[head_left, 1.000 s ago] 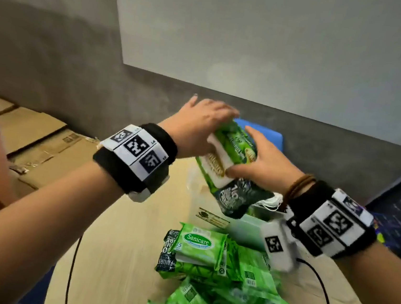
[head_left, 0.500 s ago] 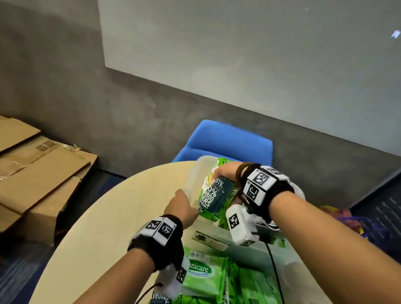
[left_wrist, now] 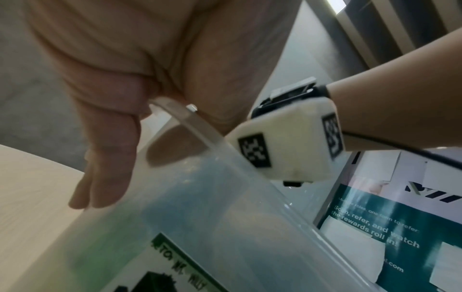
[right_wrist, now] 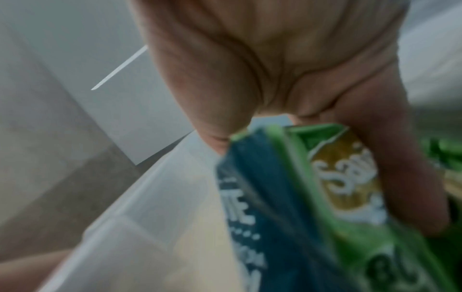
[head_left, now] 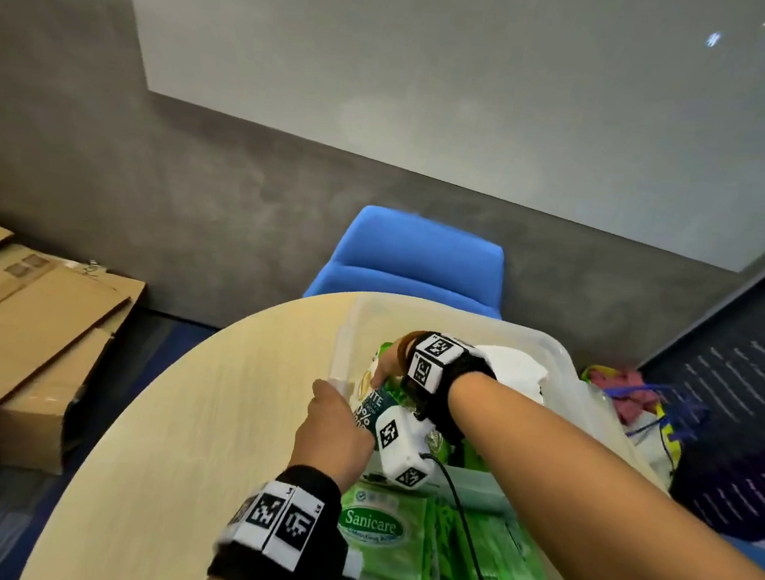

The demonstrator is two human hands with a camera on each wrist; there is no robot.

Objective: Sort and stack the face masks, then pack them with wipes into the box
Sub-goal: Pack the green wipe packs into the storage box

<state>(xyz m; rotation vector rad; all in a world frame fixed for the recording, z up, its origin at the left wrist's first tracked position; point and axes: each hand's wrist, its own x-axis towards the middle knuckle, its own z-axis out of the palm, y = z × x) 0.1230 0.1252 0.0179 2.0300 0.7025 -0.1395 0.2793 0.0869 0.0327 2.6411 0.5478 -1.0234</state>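
A translucent plastic box [head_left: 532, 340] stands on the round wooden table [head_left: 195, 411]. My right hand [head_left: 391, 362] reaches into its left end and grips a green and dark-teal Sanicare wipes pack [head_left: 369, 407], held upright against the box wall; in the right wrist view the wipes pack [right_wrist: 312, 197] is blurred under my right hand [right_wrist: 275, 79]. My left hand [head_left: 331, 427] pinches the box's near-left rim; the left wrist view shows my left hand [left_wrist: 107, 158] with its thumb inside the rim [left_wrist: 190, 122] and fingers outside. White face masks [head_left: 514, 371] lie in the box's right part.
A pile of green wipes packs [head_left: 390, 538] lies on the table in front of the box. A blue chair [head_left: 417, 260] stands behind the table. Flattened cardboard boxes [head_left: 22, 334] lie on the floor at left. A bag [head_left: 635, 399] and a dark sign [head_left: 749, 403] are at right.
Both hands came down from above the table. The left hand let go of the wipes pack and took the box rim. The right hand lowered the pack into the box.
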